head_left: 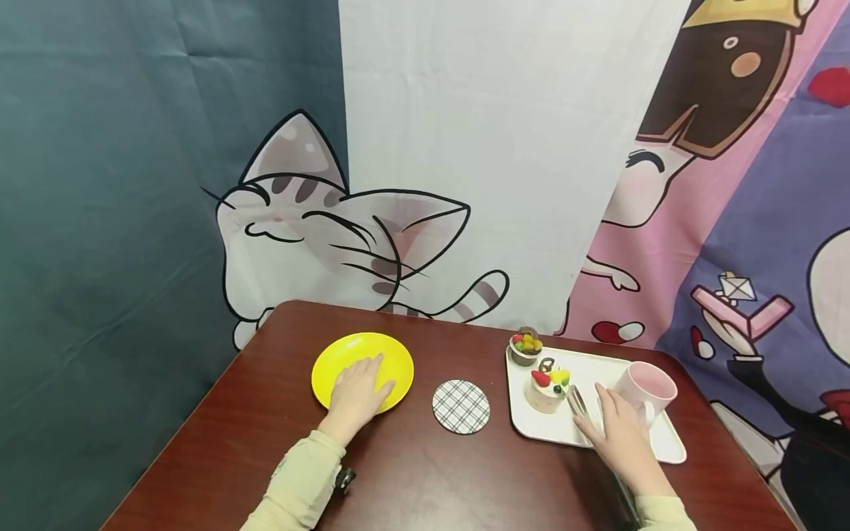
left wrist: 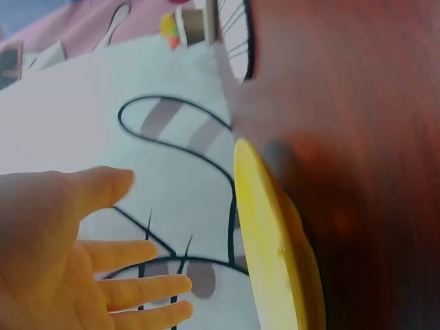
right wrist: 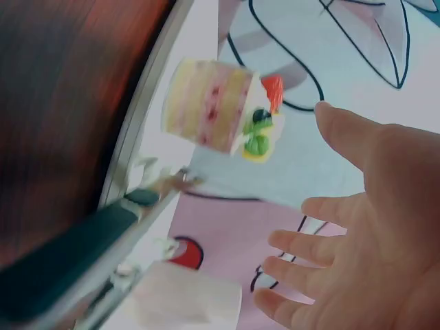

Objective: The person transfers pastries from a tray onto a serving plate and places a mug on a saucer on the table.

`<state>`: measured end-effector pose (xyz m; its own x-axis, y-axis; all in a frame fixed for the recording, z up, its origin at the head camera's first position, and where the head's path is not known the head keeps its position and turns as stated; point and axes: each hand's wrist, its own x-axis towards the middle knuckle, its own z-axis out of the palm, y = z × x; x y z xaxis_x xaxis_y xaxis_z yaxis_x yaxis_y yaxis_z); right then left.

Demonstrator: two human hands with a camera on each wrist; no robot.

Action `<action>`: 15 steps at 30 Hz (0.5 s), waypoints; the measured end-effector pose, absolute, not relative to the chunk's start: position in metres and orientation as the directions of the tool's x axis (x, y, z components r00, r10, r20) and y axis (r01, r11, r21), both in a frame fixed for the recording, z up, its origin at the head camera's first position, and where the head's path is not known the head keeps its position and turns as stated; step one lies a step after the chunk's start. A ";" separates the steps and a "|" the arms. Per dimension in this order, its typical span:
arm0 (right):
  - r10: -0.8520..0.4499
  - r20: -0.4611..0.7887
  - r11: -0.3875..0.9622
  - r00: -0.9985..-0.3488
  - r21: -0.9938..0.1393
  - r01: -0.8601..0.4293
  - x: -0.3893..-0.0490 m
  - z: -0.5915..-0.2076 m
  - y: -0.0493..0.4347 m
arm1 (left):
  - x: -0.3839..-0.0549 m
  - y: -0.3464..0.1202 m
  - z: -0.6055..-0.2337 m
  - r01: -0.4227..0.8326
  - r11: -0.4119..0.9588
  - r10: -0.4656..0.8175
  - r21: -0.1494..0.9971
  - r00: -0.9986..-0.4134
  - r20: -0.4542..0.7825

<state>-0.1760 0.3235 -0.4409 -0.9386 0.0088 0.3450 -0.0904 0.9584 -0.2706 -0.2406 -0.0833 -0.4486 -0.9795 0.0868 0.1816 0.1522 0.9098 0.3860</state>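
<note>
My left hand (head_left: pixel 357 391) hovers over a yellow plate (head_left: pixel 332 365) with its fingers extended. A gap shows between that hand and the plate (left wrist: pixel 265 240) in the left wrist view. On the right, my other hand (head_left: pixel 620 435) is held above a white tray (head_left: pixel 551 429), fingers spread and nothing in them. Beneath it lies a fork (head_left: pixel 576 400); a dark green handle (right wrist: pixel 75 247) extends past the tray edge. A pink-lined white mug (head_left: pixel 631 382) stands beside the right fingers. Left of the fork sits a small fruit-topped cake (head_left: pixel 546 397).
A small fruit-topped dessert cup (head_left: pixel 524 355) stands at the tray's back left corner. Between plate and tray lies a round checked coaster (head_left: pixel 460 406) on the brown table (head_left: pixel 425 479). A printed cloth (head_left: pixel 478 147) hangs behind the table.
</note>
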 end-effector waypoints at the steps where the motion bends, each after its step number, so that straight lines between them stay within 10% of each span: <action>1: 0.019 0.330 0.957 -0.944 -0.278 -0.078 -0.174 -0.440 0.326 | -0.241 -0.087 -0.448 0.139 0.906 0.072 0.400 -0.981 0.178; 15: 0.110 0.140 0.959 -0.984 -0.277 0.068 -0.153 -0.458 0.373 | -0.249 -0.154 -0.458 -0.065 0.802 -0.147 0.594 -0.985 0.089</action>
<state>-0.1526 0.3730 -0.4575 -0.9840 0.1099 0.1400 0.0677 0.9586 -0.2766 -0.2491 -0.1543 -0.4581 -0.9852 -0.1466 0.0892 -0.0655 0.8017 0.5942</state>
